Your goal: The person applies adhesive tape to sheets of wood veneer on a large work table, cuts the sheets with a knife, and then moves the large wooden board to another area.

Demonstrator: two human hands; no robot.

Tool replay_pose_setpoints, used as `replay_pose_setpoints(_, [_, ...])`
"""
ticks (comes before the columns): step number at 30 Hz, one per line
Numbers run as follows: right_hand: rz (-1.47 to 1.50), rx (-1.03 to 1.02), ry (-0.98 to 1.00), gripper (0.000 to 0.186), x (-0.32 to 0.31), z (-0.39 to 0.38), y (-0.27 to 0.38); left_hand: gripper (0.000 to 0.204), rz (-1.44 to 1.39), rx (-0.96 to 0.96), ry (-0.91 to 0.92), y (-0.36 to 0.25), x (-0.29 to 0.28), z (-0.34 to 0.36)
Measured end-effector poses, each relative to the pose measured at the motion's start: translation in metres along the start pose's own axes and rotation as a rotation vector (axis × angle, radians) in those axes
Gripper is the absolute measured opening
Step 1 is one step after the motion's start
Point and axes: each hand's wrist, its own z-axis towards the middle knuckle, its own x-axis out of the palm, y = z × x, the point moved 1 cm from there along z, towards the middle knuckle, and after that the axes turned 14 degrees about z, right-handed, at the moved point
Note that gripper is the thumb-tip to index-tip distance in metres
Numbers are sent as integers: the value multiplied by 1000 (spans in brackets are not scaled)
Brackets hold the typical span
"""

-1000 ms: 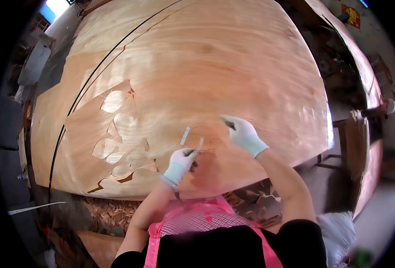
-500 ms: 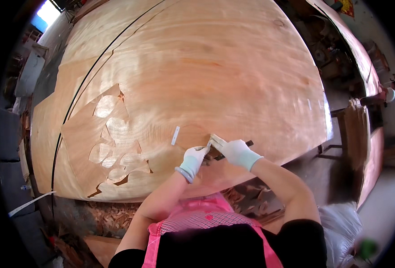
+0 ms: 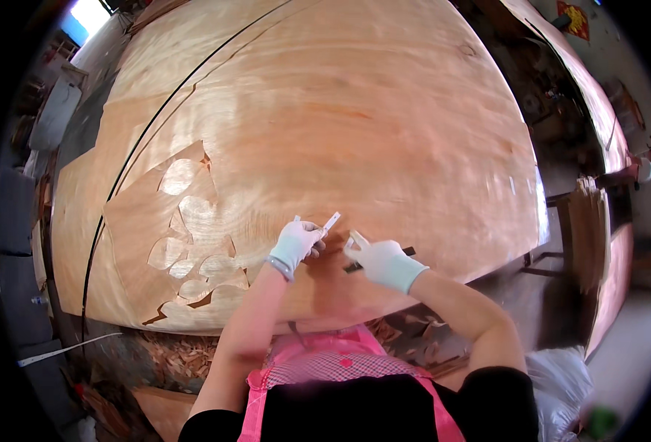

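My left hand (image 3: 293, 244), in a white glove, pinches a short white strip (image 3: 331, 222) with small dark marks, its free end pointing up and right. Behind the knuckles, the tip of another white strip (image 3: 296, 218) shows; the hand covers the rest. My right hand (image 3: 386, 264), also gloved, is a little to the right, its thumb and forefinger stretched toward the left hand. A dark, narrow bar-like tool (image 3: 410, 251) crosses under its palm and sticks out on both sides. Both hands are over a large wood veneer sheet (image 3: 414, 162).
A veneer offcut (image 3: 130, 228) with rounded cut-outs lies at the left. A long black strip (image 3: 142, 136) curves across the sheet's left part. Wood scraps (image 3: 182, 357) litter the floor below the near edge. Stacked veneer (image 3: 589, 221) and a plastic bag (image 3: 557, 379) are at the right.
My hands have moved apart. The left went left with a white strip in its fingers, partly covering the strip lying there; the right hand's dark tool has turned flatter.
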Motion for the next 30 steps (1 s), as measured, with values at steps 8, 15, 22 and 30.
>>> replay_pose_setpoints(8, [86,58,-225,59,7,41,9,26,181,-18,-36,3,10,-9])
replay_pose_setpoints(15, [-62,160,-88,65,2,51,26,29,1116,182,-526,9,-14,-19])
replay_pose_setpoints(22, [191,17,-183,68,7,43,9,27,-145,-149,1,68,2,-51])
replay_pose_setpoints(30, [155,-29,-80,64,45,27,66,35,68,-53,-45,65,9,-76])
